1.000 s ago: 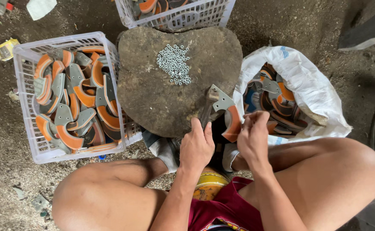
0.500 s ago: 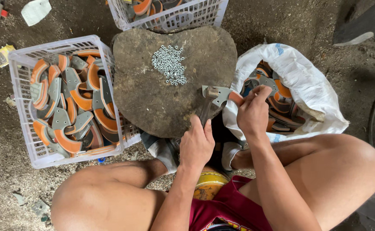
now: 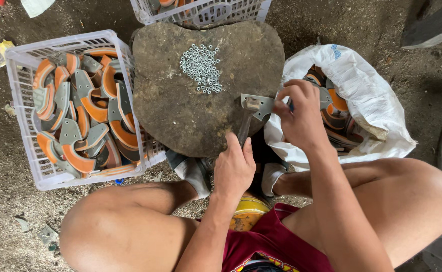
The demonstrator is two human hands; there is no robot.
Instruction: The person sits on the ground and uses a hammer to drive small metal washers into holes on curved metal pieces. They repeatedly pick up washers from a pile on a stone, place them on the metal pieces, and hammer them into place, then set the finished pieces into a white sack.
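My left hand grips the handle of a hammer whose head rests on the right edge of a round wooden block. My right hand pinches a grey and orange curved metal piece and holds it flat on the block beside the hammer head. A small heap of silver nuts lies on the block's far half, apart from both hands.
A white plastic crate at the left holds several grey and orange curved pieces. A white sack at the right holds more of them. A second crate stands behind the block. My bare knees flank the block on a dirt floor.
My right hand has carried the curved piece up from over the sack onto the block's right edge. The hammer head has moved up with it onto the block.
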